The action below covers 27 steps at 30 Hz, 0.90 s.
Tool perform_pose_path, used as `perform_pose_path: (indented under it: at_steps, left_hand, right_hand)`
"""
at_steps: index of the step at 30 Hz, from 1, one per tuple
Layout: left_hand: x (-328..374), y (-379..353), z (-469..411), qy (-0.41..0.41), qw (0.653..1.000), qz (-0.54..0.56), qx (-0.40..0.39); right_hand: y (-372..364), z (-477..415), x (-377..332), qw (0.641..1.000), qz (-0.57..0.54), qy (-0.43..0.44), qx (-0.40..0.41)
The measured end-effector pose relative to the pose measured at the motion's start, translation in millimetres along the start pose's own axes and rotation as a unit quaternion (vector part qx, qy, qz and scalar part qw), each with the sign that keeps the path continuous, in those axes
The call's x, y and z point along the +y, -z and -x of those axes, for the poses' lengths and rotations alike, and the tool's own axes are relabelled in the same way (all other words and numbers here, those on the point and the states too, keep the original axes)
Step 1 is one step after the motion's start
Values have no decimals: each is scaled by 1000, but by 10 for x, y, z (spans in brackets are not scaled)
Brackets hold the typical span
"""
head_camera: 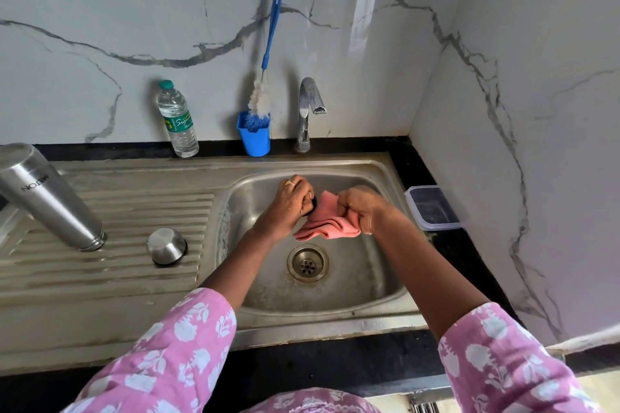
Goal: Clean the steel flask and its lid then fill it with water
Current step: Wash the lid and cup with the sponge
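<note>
The steel flask (pixel 50 198) stands upside down on the ribbed drainboard (pixel 110 275) at the left, mouth down. A steel cap (pixel 166 246) lies beside it, also upside down. Over the sink basin (pixel 369 282), my left hand (pixel 290 203) grips a small black part (pixel 312 206), mostly hidden in my fingers. My right hand (pixel 360 209) holds a pink cloth (pixel 330 221) bunched against that black part.
A tap (pixel 310 104) rises behind the basin, with no water running. A blue cup (pixel 254 136) holds a bottle brush (pixel 265 77). A plastic water bottle (pixel 177 119) stands by the wall. A lidded plastic box (pixel 432 208) sits on the black counter at the right.
</note>
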<state>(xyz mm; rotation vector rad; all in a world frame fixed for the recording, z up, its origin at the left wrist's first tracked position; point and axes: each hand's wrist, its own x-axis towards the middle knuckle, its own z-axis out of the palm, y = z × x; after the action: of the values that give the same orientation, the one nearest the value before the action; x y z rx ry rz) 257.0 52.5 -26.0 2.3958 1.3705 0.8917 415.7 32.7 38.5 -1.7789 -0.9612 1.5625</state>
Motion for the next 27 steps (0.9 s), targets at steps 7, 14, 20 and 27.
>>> perform_pose_path:
  at_steps: [7, 14, 20, 27]
  left_hand:
    - [129, -13, 42, 261, 904, 325, 93]
    - [319, 26, -38, 341, 737, 556, 176]
    - [431, 140, -149, 436, 594, 634, 234]
    - [423, 352, -198, 363, 660, 630, 188]
  right_hand:
    - [-11, 22, -105, 899, 344, 244, 119]
    - [-283, -9, 224, 787, 403, 436, 165]
    - [-285, -30, 460, 603, 507, 580, 206]
    - [-131, -36, 399, 795, 341, 451, 220]
